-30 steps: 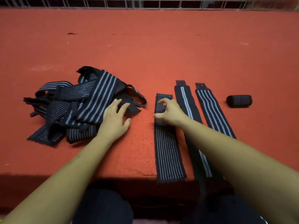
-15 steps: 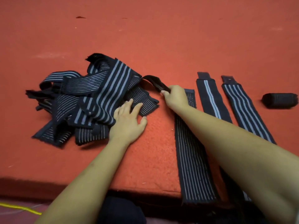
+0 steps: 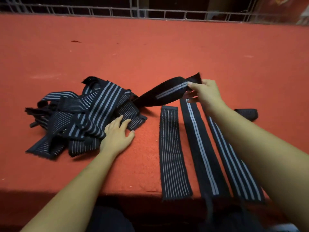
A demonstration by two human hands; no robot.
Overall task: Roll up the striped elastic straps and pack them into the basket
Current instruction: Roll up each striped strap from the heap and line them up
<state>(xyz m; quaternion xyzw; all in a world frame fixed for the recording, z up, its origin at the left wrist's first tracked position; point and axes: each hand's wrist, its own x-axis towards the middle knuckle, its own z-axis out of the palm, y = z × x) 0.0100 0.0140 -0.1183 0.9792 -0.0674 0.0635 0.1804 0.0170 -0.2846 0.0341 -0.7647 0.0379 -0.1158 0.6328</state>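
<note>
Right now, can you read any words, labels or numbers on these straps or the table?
No readable text: the lifted strap, the pile of straps, the three flat straps, the rolled strap and the red table show only stripes or plain fabric.
Red item, top right corner: too blurred to read.

Workroom of a sorting or packing kind: broad surface [image 3: 167, 52] covered in red felt-like cloth, grey wire-grid rack [image 3: 100, 11] along the top edge, many alike striped elastic straps [image 3: 93, 111] heaped at centre left.
</note>
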